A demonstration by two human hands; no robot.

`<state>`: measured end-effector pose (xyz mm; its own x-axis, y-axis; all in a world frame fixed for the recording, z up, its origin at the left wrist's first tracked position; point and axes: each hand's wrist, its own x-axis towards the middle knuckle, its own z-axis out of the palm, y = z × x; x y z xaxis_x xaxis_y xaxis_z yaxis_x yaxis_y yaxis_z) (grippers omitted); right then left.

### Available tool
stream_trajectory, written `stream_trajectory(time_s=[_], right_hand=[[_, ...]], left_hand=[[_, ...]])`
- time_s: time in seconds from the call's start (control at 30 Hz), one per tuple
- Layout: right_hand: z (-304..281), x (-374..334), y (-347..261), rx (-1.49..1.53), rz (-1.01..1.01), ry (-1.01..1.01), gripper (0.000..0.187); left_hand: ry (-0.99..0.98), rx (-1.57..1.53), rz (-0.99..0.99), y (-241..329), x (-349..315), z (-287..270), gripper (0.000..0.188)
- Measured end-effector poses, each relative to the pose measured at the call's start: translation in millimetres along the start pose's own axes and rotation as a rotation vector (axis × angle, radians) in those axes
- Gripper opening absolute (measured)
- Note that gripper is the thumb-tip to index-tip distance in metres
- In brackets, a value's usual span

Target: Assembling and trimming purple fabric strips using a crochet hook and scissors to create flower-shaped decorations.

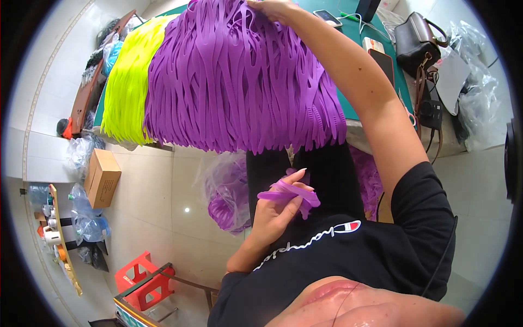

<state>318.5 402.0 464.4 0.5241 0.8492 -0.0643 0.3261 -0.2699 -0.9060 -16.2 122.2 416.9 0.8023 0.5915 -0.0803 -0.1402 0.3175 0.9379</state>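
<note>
A thick heap of purple rubbery straps [234, 82], many split into loops and ribbed at their ends, hangs over the near edge of a green table. To its left lies a bundle of neon-yellow straps [131, 82]. My left hand [275, 215] is closed in front of my body, holding a few purple straps [297, 191] that cross over the fingers. My right arm reaches across to the far end of the heap. There, my right hand [271, 10] pinches at the purple straps, with its fingers pressed together and partly cut off by the upper edge.
On the green table [348, 103] are phones [328, 18], cables and a dark handbag [417, 41] at right. Below, a clear plastic bag of purple straps [229, 201] sits on the floor. At left stand a cardboard box [102, 179] and a red stool [144, 280].
</note>
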Motion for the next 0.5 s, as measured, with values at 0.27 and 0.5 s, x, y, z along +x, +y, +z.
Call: stream_trajectory(time_s=[0.27, 0.5], right_hand=[[-18, 40, 40, 0.102, -0.341, -0.013, 0.040], [-65, 51, 42, -0.011, -0.340, 0.296, 0.032]], left_hand=[[-0.059, -0.011, 0.052, 0, 9, 1, 0.042], [-0.119, -0.047, 0.016, 1, 9, 12, 0.043]])
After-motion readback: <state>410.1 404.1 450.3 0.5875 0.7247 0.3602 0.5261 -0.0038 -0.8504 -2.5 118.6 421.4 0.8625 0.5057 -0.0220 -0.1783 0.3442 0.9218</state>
